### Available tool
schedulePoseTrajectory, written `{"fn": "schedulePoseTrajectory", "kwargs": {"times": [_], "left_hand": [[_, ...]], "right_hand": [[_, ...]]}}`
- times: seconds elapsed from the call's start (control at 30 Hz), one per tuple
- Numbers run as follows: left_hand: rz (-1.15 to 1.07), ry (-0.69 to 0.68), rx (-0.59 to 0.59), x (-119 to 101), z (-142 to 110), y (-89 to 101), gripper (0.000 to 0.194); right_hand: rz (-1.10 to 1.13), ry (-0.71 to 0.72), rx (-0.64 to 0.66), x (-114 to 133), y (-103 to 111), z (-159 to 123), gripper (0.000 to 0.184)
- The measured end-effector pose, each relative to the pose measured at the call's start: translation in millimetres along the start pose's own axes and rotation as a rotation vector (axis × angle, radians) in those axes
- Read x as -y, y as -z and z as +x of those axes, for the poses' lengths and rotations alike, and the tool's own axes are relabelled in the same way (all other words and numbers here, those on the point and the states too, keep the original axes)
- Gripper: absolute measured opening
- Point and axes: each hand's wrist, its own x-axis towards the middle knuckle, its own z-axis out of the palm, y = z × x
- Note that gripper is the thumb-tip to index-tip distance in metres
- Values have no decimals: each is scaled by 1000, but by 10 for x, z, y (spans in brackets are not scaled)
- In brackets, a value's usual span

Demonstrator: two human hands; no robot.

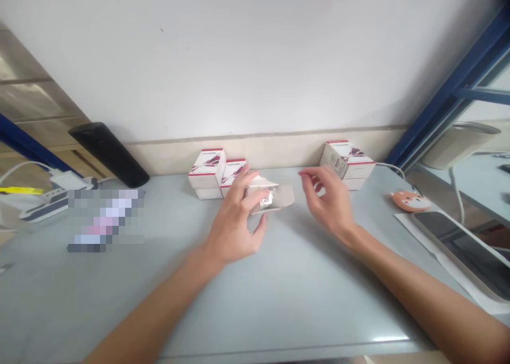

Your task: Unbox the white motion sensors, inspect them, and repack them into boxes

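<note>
Left hand (233, 223) is on a small opened card carton (271, 198), mid-desk and a bit nearer the back edge. Fingers spread over its near end, thumb low against it; carton looks pinched between them, lifted or resting I can't tell. Foil packet (269, 198) shows in the carton's open end, with the flap folded out to the right.

Right hand (330, 202) hovers just right of the carton, empty. Fingers (306, 174) loosely curled and slightly apart, no contact with the carton that I can see.

Grey desk (279, 305) carries everything. Along its back edge, against the wall (199, 56): two white boxes with red trim (217, 174) touching each other, just behind the left hand, and a third matching box (346, 162) behind the right hand, angled. Lower boxes seem to sit under them, hard to confirm.

Left end of desk: black cylinder (109, 154) lying tilted against the wall, white power strip (43, 207) with a cable, and a pixelated item (105, 220) I can't read.

Right end: orange fox-face object (410, 200) near the back corner, dark tablet (458, 255) on a white sheet (402, 227) by the right edge.

Blue metal frame (450, 98) runs up beyond the back right corner, pale canister (458, 143) behind it.
</note>
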Motion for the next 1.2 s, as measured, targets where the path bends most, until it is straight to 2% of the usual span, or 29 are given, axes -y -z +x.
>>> {"fn": "schedulePoseTrajectory", "kwargs": {"times": [0.07,0.1,0.2,0.27,0.5,0.7,0.77,0.87,0.93,1.0,1.07,1.2], "left_hand": [[-8,-2,2,-13,3,4,68],[-18,-4,6,-16,1,1,68],[-36,-62,53,-11,-19,-30,66],[-18,-101,76,-3,-31,-53,61],[53,-39,21,16,3,-26,33],[88,-88,17,32,13,-24,33],[78,-58,-18,60,22,-32,36],[8,-21,-107,120,36,-39,47],[-26,-12,-143,156,42,-41,53],[-12,5,-157,178,43,-44,54],[29,31,-169,190,34,-49,54],[71,148,-213,224,-15,-62,54]], "right_hand": [[47,178,-117,149,85,-16,19],[54,285,-118,218,116,-34,18],[6,563,41,358,145,-102,23],[-19,609,142,388,122,-135,28],[-31,484,249,351,55,-99,23],[-10,519,222,316,53,-76,18],[3,545,145,286,72,-49,15],[-7,561,-55,223,126,28,16],[-30,504,-169,154,157,90,17],[-97,385,-201,52,164,142,18],[-222,243,-124,-71,145,171,21],[-472,-47,222,-264,89,166,30]]}}
